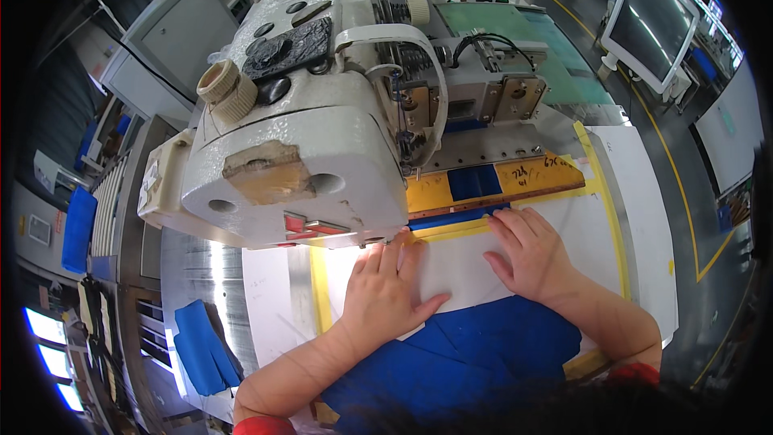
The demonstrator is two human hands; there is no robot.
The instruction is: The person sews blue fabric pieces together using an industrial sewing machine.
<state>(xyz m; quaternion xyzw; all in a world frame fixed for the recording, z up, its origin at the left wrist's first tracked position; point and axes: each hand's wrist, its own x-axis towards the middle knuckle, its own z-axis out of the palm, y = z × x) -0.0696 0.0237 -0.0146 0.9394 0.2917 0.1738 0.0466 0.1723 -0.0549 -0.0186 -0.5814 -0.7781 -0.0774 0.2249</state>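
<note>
Both my hands lie on a white board (459, 274) with yellow tape along its edges. My left hand (382, 294) is flat, thumb spread, its fingertips partly hidden under the head of a white industrial sewing machine (298, 153). To the right, my right hand (533, 256) rests with fingers stretched and thumb apart, fingertips at the end of a yellow-taped edge. Just beyond the fingers runs a narrow strip of blue fabric (459, 217). A yellow template (531, 176) with handwritten marks sits behind it. Blue fabric pieces (475, 346) are heaped between my forearms.
Another folded blue fabric piece (205, 346) lies at the left on the shiny metal table. Behind the template is a metal clamp assembly (483, 145) with cables. A monitor (652, 20) stands at the far right, and a grey cabinet (181, 36) at the far left.
</note>
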